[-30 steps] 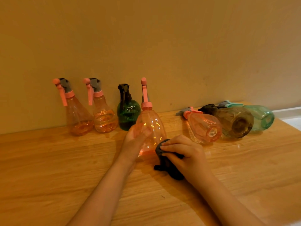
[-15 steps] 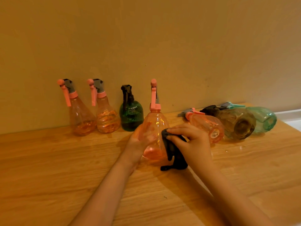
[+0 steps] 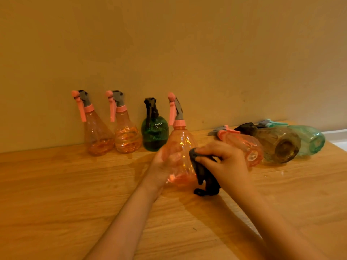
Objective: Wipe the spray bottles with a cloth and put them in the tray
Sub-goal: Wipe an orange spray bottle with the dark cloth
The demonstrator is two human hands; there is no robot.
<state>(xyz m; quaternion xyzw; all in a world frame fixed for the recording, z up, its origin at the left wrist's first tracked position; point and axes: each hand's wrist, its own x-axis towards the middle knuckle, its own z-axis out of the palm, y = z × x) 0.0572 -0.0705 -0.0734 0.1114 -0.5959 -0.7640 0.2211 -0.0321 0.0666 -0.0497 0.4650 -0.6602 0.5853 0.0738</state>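
Three bottles (image 3: pixel 127 128) stand by the wall; next, the left hand (image 3: pixel 159 166) grips an upright orange spray bottle (image 3: pixel 181 156) on the worktop (image 3: pixel 56 194), the right hand (image 3: pixel 229 162) pinching a dark cloth (image 3: pixel 203 175) against it; three more bottles (image 3: pixel 277 145) lie rightward.

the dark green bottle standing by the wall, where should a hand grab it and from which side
Probably by the narrow neck just under the black trigger head of the dark green bottle, coming from the front. It stands upright close to the wall, with an orange bottle close on its left, so the back is shut off, and the round body looks wide for one hand.
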